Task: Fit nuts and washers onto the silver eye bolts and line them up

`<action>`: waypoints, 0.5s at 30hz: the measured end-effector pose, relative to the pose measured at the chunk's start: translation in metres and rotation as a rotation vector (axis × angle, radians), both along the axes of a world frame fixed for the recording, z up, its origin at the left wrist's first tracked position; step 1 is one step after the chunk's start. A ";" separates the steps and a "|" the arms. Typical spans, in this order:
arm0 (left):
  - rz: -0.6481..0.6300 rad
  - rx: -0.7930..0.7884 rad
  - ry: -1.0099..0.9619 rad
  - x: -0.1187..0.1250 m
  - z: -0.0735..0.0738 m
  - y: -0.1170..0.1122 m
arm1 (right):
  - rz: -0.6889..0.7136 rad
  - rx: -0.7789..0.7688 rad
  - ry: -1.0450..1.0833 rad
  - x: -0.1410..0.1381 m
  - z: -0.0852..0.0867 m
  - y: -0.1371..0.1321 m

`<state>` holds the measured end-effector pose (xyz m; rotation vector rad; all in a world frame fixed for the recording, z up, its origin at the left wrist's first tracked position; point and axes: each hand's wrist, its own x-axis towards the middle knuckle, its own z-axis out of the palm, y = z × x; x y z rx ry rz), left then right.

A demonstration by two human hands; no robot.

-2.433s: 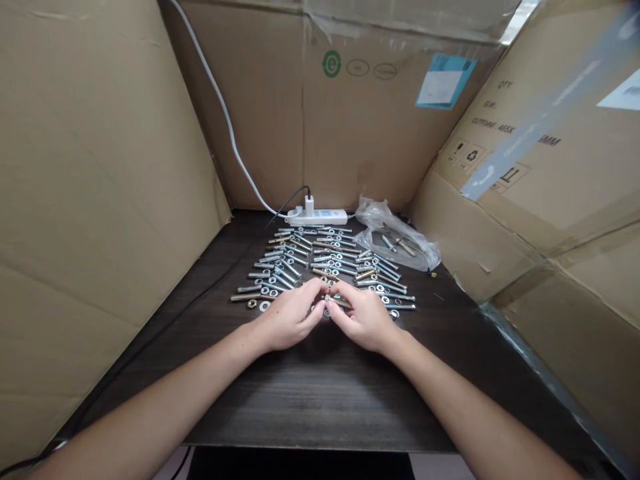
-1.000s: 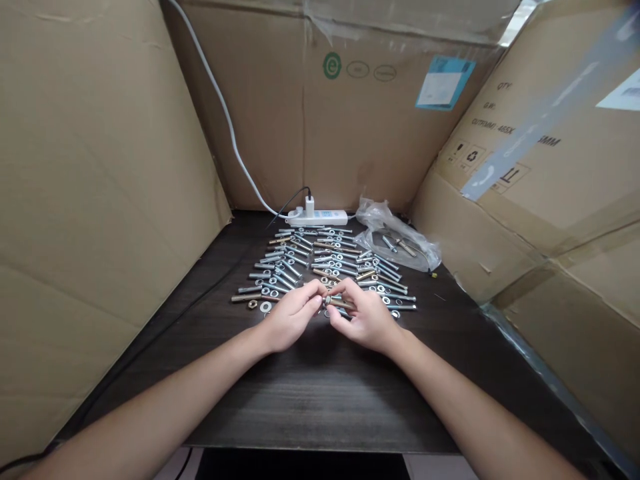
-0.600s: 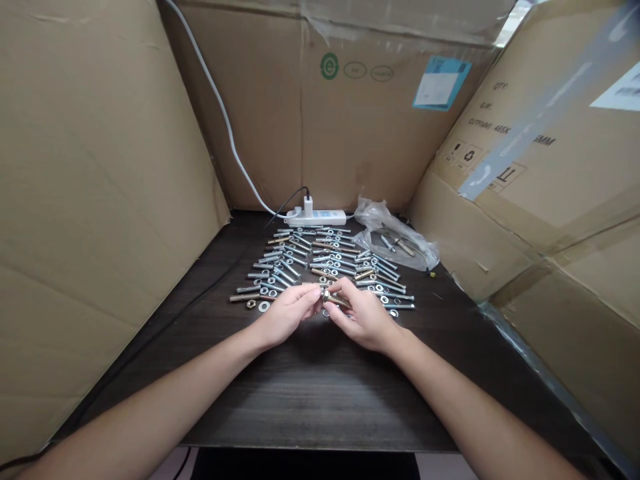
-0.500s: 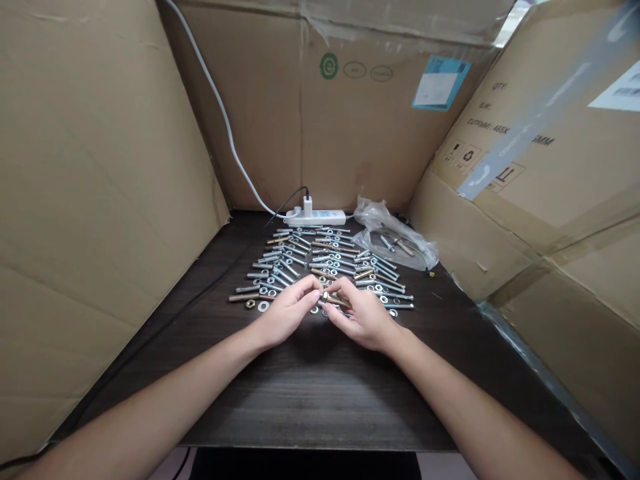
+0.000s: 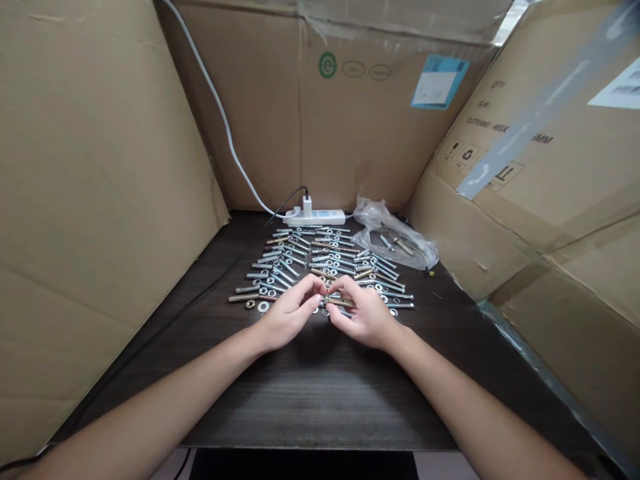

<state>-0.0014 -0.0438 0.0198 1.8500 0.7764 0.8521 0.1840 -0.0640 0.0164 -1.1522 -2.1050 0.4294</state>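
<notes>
Between my two hands, low over the table, lies a brass-coloured bolt (image 5: 341, 302) held nearly level. A hex nut (image 5: 327, 299) sits at its left end. My left hand (image 5: 289, 315) is closed, thumb and forefinger pinched at the nut end; the exact contact is partly hidden by the fingertips. My right hand (image 5: 364, 315) is closed around the bolt, with the forefinger and thumb near the nut. Just beyond both hands, rows of bolts (image 5: 285, 267) with washers and nuts lie on the table. A loose brass nut (image 5: 250, 304) and a flat washer (image 5: 263, 307) lie left of my left hand.
A white power strip (image 5: 325, 217) with a plugged-in adapter (image 5: 307, 205) stands at the back. Right of it lies a clear plastic bag (image 5: 395, 237) with several bolts. Cardboard walls (image 5: 350, 133) enclose the dark table (image 5: 320, 400). A black cable (image 5: 190, 305) crosses the left side.
The nut on the bolt has turned slightly between the fingertips, and the bolt has shifted a little. Both hands stay in nearly the same place.
</notes>
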 end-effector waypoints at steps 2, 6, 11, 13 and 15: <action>-0.005 -0.011 0.021 0.000 0.000 0.000 | 0.000 0.013 -0.004 0.000 0.000 0.000; -0.045 -0.053 0.044 0.000 -0.003 0.002 | 0.002 0.025 0.001 -0.001 -0.001 0.001; -0.011 -0.009 0.062 0.000 -0.003 0.002 | -0.008 0.041 0.023 -0.001 -0.003 0.001; 0.038 0.025 0.019 0.001 -0.003 0.001 | -0.012 0.045 0.036 -0.001 -0.005 0.001; 0.044 0.042 -0.016 0.001 -0.002 0.000 | -0.014 0.043 0.047 -0.001 -0.007 0.001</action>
